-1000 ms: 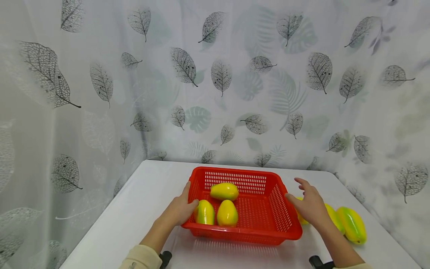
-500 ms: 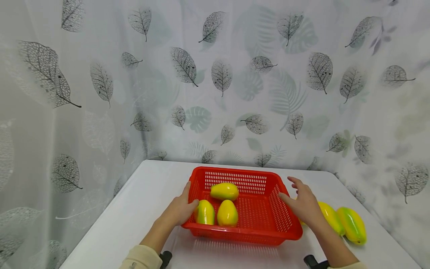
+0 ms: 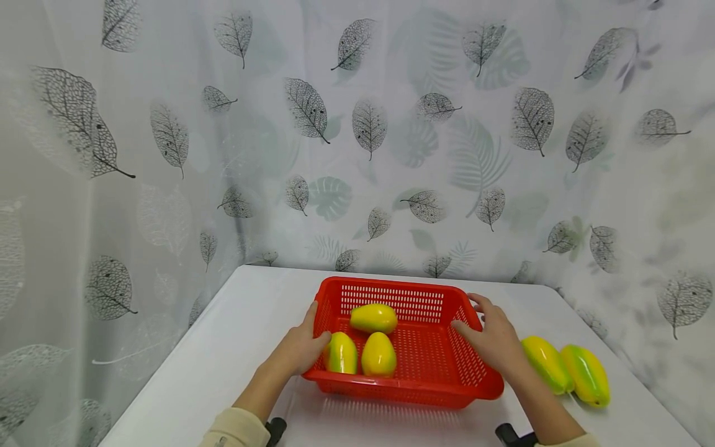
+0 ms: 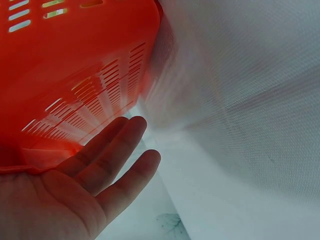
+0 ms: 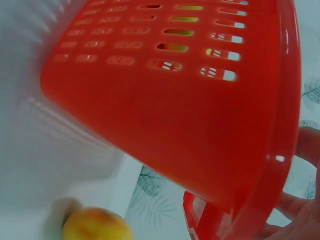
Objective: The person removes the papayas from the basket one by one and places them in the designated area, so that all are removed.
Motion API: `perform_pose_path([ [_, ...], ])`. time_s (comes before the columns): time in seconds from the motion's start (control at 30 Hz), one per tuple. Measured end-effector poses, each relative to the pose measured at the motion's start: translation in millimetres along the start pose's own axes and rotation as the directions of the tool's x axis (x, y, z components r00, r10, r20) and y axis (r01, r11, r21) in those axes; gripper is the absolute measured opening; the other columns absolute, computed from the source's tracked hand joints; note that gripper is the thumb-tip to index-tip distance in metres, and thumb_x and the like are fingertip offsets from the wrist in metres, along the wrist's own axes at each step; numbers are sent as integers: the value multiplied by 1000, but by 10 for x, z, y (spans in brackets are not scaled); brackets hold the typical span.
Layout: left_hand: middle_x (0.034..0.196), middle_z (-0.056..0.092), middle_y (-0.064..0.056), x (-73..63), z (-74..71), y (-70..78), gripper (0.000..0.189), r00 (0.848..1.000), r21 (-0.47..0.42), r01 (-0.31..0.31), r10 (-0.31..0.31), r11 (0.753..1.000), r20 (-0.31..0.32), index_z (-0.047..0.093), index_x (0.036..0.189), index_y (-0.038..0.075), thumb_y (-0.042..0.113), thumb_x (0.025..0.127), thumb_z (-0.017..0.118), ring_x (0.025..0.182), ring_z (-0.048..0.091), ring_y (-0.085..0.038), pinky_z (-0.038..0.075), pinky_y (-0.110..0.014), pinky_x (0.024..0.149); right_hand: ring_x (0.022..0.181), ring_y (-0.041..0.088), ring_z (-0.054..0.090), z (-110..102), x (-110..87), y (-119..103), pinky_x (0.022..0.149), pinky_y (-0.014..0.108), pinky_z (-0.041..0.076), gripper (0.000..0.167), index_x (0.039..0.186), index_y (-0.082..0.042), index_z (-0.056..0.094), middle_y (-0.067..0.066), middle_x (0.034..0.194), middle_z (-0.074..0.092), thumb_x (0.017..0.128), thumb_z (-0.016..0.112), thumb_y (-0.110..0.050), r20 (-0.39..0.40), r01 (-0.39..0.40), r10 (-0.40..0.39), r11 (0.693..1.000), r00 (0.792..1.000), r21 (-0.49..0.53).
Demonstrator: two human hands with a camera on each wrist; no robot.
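Observation:
A red plastic basket (image 3: 424,391) with slotted walls stands on the white table. Inside lie three yellow-green mangoes: one at the back (image 3: 373,318) and two at the front left, a left one (image 3: 342,354) and a right one (image 3: 378,355). My left hand (image 3: 301,349) grips the left rim, thumb over it; in the left wrist view its fingers (image 4: 112,155) extend along the outside wall. At the right rim, my right hand (image 3: 494,338) has its thumb over the inside and its fingers outside, spread loosely. The right wrist view shows those fingers (image 5: 305,215) just beyond the rim.
Two more mangoes, a nearer-left one (image 3: 547,365) and an outer one (image 3: 585,375), lie on the table (image 3: 246,323) right of the basket. A yellow fruit (image 5: 97,225) shows beneath the basket's side in the right wrist view. A leaf-patterned curtain (image 3: 368,155) surrounds the table.
My right hand has moved left from above the mangoes to the basket's right rim, uncovering more of a mango on the table. The left hand and basket have stayed put.

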State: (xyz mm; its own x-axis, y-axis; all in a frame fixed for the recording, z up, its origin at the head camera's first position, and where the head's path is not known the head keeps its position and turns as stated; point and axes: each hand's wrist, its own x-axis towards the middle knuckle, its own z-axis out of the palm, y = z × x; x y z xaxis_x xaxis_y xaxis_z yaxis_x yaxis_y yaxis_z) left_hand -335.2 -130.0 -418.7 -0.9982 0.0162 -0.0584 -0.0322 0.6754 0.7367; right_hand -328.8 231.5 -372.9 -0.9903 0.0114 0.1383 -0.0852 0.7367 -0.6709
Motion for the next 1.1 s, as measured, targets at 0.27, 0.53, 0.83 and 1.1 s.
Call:
perform_pose_path([
  [0.27,100,68,-15,-1,-3,1,88,1000,10,-6,6,1000,-2,13,167,16,35,96,61,57,64,-19,61,-33,59,128,53,53,72,-4,-81,86,59,61,80,159,-3,31,34,148,44,94,70,-29,1,19,-19,1000,1000,-15],
  [0.53,101,68,-15,-2,-4,6,87,1000,9,-10,10,1000,-5,14,167,15,35,96,60,57,63,-19,60,-33,59,133,51,50,163,-9,-191,94,64,56,77,158,-7,34,31,150,45,94,70,-30,10,39,-39,999,999,-28],
  [0.83,95,67,-14,-3,2,5,84,999,30,-37,38,999,-17,15,167,12,35,97,56,56,61,-18,57,-30,57,138,50,48,306,-18,-266,101,68,50,79,157,-6,36,29,153,45,92,74,-33,30,79,-77,994,997,-73],
  [1.1,96,67,-14,-2,3,-6,85,999,17,-30,30,999,-12,14,167,13,35,97,58,55,61,-19,58,-31,58,134,46,51,422,-42,-342,94,63,56,80,156,-8,39,26,151,47,89,77,-32,31,89,-87,992,996,-85],
])
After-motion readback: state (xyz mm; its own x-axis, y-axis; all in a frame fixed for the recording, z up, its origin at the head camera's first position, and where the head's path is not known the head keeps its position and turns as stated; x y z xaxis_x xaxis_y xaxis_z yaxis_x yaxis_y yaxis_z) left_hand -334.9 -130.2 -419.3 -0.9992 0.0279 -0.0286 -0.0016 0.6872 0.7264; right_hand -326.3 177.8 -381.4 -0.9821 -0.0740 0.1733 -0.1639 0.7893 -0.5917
